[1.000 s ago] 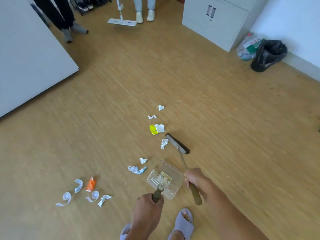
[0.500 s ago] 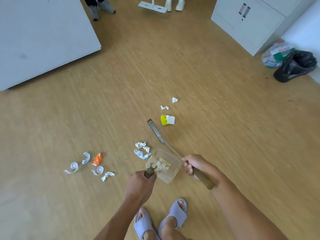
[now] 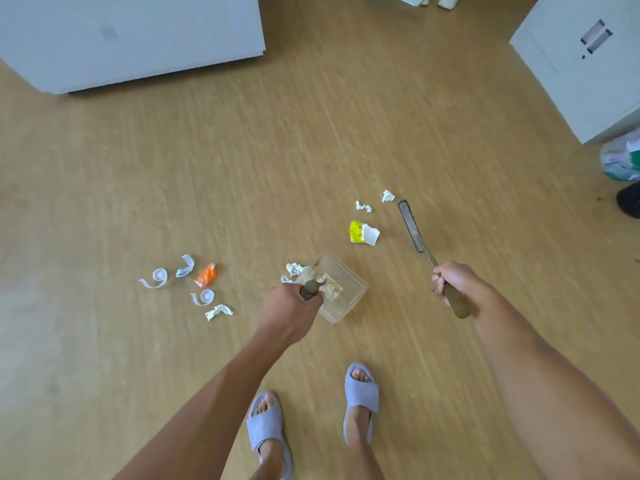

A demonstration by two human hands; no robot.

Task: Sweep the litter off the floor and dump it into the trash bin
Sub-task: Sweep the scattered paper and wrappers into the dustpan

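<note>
My left hand [image 3: 291,311] grips the brown handle of a clear plastic dustpan [image 3: 341,289] that rests on the wood floor with a scrap inside. My right hand [image 3: 453,284] grips the brown handle of a small brush [image 3: 410,225], whose head points away from me to the right of the litter. A yellow and white wrapper [image 3: 362,233] and two white paper scraps [image 3: 363,206] lie between brush and dustpan. A crumpled white scrap [image 3: 295,269] touches the dustpan's left lip. Farther left lie an orange wrapper [image 3: 206,275] and several curled white strips [image 3: 156,279].
A white panel [image 3: 131,39] stands at the back left and a white cabinet [image 3: 585,64] at the back right. A filled plastic bag [image 3: 621,161] and a black bag's edge [image 3: 628,202] sit at the right border. My feet in lilac slippers [image 3: 360,393] stand below the dustpan.
The brush has swung from left of the yellow wrapper over to its right side. The dustpan stays by the crumpled scraps. The view has tilted further down toward my feet.
</note>
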